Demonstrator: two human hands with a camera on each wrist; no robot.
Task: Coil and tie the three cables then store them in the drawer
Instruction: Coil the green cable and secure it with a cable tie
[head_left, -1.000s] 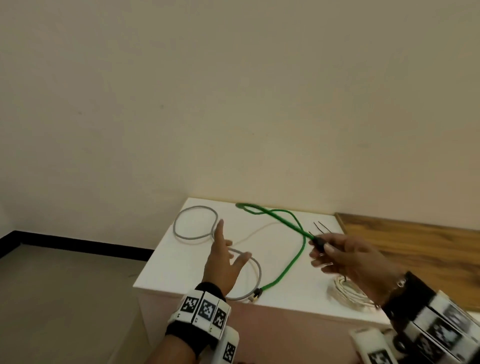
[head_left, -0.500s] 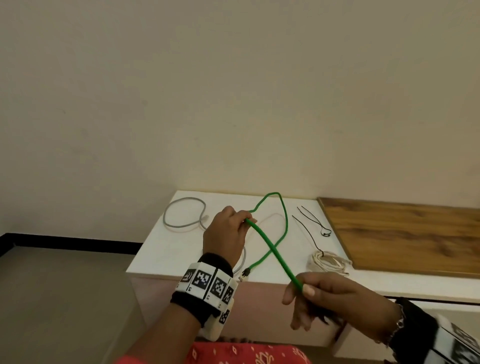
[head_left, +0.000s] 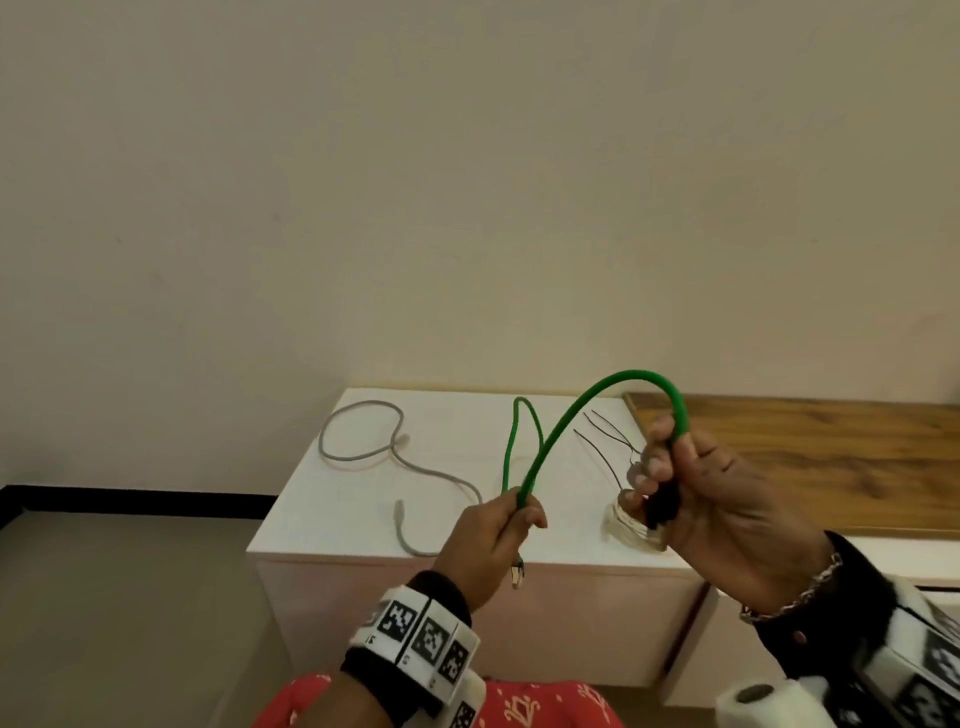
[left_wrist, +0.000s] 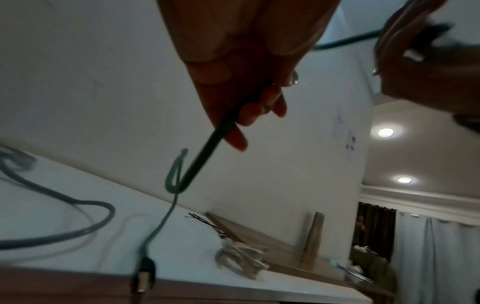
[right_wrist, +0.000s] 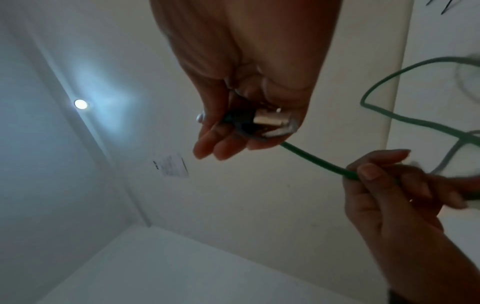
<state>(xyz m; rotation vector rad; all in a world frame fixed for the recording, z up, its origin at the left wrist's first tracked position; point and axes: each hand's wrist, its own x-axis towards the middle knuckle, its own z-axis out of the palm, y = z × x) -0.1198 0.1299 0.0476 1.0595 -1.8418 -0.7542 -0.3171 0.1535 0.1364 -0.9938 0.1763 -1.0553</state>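
Three cables show from my seat, and I see none of them in a drawer: they sit on or above the white surface (head_left: 363, 525). Farthest left, the grey cable (head_left: 363, 457) lies loose on it, one loop and a tail, both plugs free. My left hand (head_left: 488, 545) has its fingers curled round the green cable (head_left: 550, 441), and below that fist a short end hangs with its metal plug (head_left: 518, 574) in front of the cabinet face. From the fist the green cable, a smooth bright cord, arches up and over to my right hand (head_left: 727, 499), which grips the other end; the right wrist view shows the dark plug (right_wrist: 259, 123) with its metal tip pinched in the fingers. A further slack loop of green stands above the surface between the hands. Behind the right hand lie thin black ties (head_left: 602, 441) and the coiled white cable (head_left: 631, 530), beside a wooden top (head_left: 831, 457). The wrist markers' print is unreadable to me.
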